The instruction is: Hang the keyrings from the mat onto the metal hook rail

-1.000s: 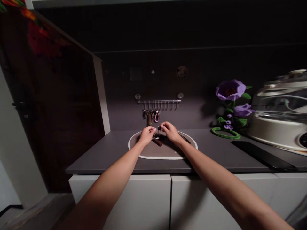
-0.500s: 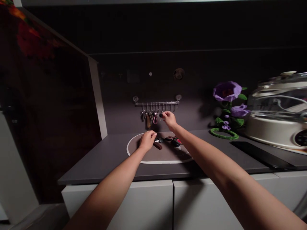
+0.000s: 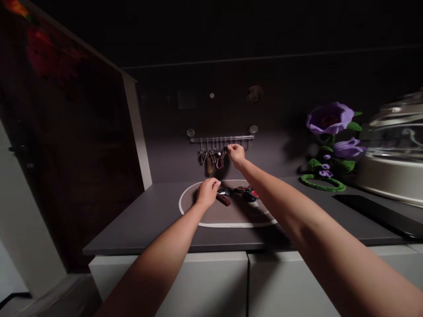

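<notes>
- Head view: dark door (image 3: 86, 176), far left.
- Left hand (image 3: 206, 192) low over brown oval mat (image 3: 231, 215); fingers bunched, can't tell if holding; dark-brown rectangular block (image 3: 223, 200) just right.
- Small metal key ring (image 3: 226, 150) at clear plastic hook rack (image 3: 214, 139), left of right hand (image 3: 237, 155), fingers pinched on it; long axis unclear; right hand nearer rack.
- Grey counter (image 3: 152, 220); purple flower (image 3: 330, 119) right.

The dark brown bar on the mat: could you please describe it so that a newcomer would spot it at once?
On the dark counter, below the clear hook rail, lies an oval mat with a white rim. The bar lies on it, just right of the left hand. It is straight and blocky, unlike the jumbled black and red items farther right.
</notes>
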Demonstrator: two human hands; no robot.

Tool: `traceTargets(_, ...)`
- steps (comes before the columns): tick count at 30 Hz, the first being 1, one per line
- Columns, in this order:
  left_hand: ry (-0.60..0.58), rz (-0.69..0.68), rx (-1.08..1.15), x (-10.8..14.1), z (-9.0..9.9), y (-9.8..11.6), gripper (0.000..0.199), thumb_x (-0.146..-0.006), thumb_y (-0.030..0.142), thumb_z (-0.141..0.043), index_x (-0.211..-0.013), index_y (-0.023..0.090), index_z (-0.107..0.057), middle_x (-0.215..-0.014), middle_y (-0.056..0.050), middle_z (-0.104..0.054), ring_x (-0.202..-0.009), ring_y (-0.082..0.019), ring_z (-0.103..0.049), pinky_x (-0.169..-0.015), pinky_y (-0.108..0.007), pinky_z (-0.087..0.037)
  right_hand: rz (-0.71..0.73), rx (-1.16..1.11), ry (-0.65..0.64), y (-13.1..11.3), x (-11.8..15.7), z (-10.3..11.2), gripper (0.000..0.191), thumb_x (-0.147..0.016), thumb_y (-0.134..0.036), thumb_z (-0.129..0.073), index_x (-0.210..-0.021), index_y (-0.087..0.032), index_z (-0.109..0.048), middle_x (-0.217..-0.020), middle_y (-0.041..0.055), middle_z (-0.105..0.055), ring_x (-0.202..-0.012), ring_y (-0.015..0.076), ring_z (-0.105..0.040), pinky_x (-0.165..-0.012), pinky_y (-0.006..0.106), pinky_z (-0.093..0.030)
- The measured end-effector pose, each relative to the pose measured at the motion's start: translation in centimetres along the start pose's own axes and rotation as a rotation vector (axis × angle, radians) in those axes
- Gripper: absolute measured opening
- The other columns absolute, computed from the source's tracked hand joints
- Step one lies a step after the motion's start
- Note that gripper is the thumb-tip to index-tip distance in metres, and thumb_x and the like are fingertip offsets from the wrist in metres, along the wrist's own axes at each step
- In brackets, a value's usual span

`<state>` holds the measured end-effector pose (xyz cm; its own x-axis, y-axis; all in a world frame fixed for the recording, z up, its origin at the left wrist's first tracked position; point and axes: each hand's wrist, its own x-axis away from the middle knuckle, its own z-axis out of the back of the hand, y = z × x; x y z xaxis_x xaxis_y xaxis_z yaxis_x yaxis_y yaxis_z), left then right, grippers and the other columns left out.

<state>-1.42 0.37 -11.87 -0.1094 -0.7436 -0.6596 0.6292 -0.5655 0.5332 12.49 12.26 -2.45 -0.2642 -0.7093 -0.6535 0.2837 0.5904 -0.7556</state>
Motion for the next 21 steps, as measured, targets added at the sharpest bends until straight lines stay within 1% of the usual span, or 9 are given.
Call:
traceTargets(3, 0.008, -0.001, -0.002, 0.0, -0.1, -0.2, 0.021, -0.081, 0.027, -0.044, -0.073, 0.017, -0.061, -0.075, -0.003, -0.063, -0.070, -0.013, -0.054, -0.067, -0.024, -0.039, -0.088, -0.023, 0.065, 0.0, -0.3, -0.4, 0.020, -0.072, -0.033, -0.051, -0.075, -0.014, -0.057, -0.065, 0.0011, -0.059, -0.058, 0.0097, -0.054, -0.060, 0.022, -0.044)
traceTargets(5, 0.011, -0.006, -0.002, 0.0, -0.2, -0.3, 0.021, -0.081, 0.027, -0.044, -0.073, 0.017, -0.060, -0.074, -0.003, -0.063, -0.070, -0.013, -0.054, -0.067, -0.024, -0.039, -0.111, -0.013, 0.079, 0.0, -0.4, -0.5, 0.019, -0.072, -0.031, -0.050, -0.074, -0.015, -0.059, -0.064, 0.0015, -0.060, -0.058, 0.0104, -0.055, -0.061, 0.022, -0.044)
traceTargets(10, 0.010, 0.002, 0.018, 0.0, -0.1, -0.2, 0.020, -0.080, 0.027, -0.045, -0.072, 0.016, -0.060, -0.073, -0.003, -0.062, -0.069, -0.013, -0.053, -0.066, -0.024, -0.039, -0.134, 0.044, 0.093, 0.1, -0.6, -0.5, 0.018, -0.073, -0.029, -0.049, -0.074, -0.015, -0.061, -0.064, 0.0027, -0.061, -0.060, 0.0121, -0.058, -0.063, 0.024, -0.045)
traceTargets(16, 0.015, 0.006, 0.030, 0.0, 0.0, -0.1, 0.020, -0.080, 0.026, -0.044, -0.071, 0.016, -0.059, -0.072, -0.003, -0.062, -0.068, -0.013, -0.053, -0.066, -0.024, -0.038, -0.159, 0.073, 0.096, 0.6, -0.5, -0.5, 0.019, -0.072, -0.028, -0.049, -0.076, -0.014, -0.062, -0.065, 0.0042, -0.063, -0.061, 0.0134, -0.059, -0.062, 0.024, -0.045)
traceTargets(21, 0.010, 0.012, 0.020, 0.0, 0.0, -0.3, 0.020, -0.080, 0.026, -0.044, -0.069, 0.016, -0.058, -0.070, -0.002, -0.061, -0.068, -0.013, -0.053, -0.066, -0.024, -0.038, -0.135, 0.065, 0.122, 1.3, -0.3, -0.4, 0.020, -0.071, -0.029, -0.050, -0.075, -0.015, -0.063, -0.061, 0.0029, -0.061, -0.060, 0.0131, -0.058, -0.061, 0.023, -0.045)
